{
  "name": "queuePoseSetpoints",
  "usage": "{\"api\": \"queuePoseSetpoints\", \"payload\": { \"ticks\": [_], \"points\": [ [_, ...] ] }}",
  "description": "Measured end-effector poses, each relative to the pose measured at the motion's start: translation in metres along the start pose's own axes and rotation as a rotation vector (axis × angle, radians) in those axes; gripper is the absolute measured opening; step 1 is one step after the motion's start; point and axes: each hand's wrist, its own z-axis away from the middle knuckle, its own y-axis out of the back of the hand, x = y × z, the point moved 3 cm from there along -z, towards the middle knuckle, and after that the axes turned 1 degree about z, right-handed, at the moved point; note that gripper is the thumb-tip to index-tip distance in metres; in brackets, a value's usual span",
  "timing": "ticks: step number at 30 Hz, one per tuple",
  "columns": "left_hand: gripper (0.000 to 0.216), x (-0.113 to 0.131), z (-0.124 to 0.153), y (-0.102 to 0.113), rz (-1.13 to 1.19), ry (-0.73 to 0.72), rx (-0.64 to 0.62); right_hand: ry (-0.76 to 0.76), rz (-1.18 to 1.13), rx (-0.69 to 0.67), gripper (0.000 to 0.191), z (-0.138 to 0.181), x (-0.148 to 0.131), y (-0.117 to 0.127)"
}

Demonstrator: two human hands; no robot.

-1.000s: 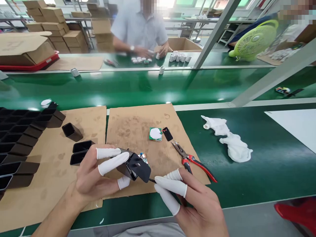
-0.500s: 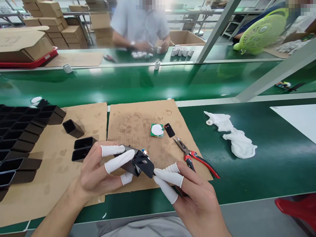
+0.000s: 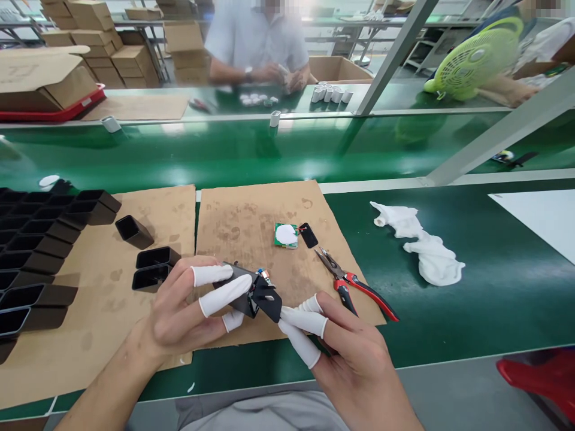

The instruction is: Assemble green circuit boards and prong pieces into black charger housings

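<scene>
White finger cots cover several fingertips of both hands. My left hand [image 3: 179, 311] is closed around a black plastic housing [image 3: 240, 302], which is tilted with its open end toward the right. Between finger and thumb, my right hand [image 3: 341, 347] pinches the edge of a black end plate [image 3: 268, 302] at that open end. Small electronic parts [image 3: 264, 275] show just behind the plate; their kind is too small to tell. Beyond the hands, a green circuit board [image 3: 286, 235] with a white round pad lies on cardboard, wired to a small black part [image 3: 308, 235]. Red-handled pliers [image 3: 344, 278] rest to the right.
Rows of black housings [image 3: 40, 245] stand on the left cardboard [image 3: 103, 311]. White cloth gloves [image 3: 431, 257] lie on the green bench at right. Behind runs a green conveyor belt [image 3: 202, 149] carrying white pieces. A co-worker [image 3: 258, 54] sits across; a green fan [image 3: 478, 60] stands far right.
Both hands stay closed on the housing and end plate, which have shifted slightly and turned a little. White pieces on the conveyor have moved left. The co-worker's hands have moved.
</scene>
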Motion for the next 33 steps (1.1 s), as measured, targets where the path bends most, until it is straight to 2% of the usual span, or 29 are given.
{"api": "queuePoseSetpoints", "payload": {
  "ticks": [4,10,16,23,26,30,33],
  "points": [
    [0.020,0.002,-0.001,-0.001,-0.032,-0.006,0.008,-0.011,0.050,0.007,0.024,-0.003,-0.003,0.001],
    [0.026,0.001,0.001,-0.002,-0.021,-0.016,0.005,0.004,0.047,0.025,0.028,-0.010,-0.009,0.004],
    [0.015,0.001,0.001,-0.001,-0.028,-0.102,-0.011,-0.042,0.093,-0.020,0.032,-0.010,-0.008,0.005],
    [0.006,0.003,-0.008,-0.001,-0.047,-0.088,-0.001,-0.072,0.058,-0.025,0.035,-0.006,-0.005,0.001],
    [0.012,0.003,-0.007,-0.001,-0.049,-0.089,0.016,-0.091,0.019,-0.024,0.037,-0.005,-0.004,-0.001],
    [0.007,0.000,0.001,-0.001,-0.045,-0.082,0.015,-0.115,-0.050,-0.074,0.025,-0.004,-0.005,-0.003],
    [0.016,-0.002,0.005,-0.002,-0.033,-0.079,0.000,-0.103,-0.063,-0.088,0.022,-0.003,-0.007,-0.003]
  ]
}}
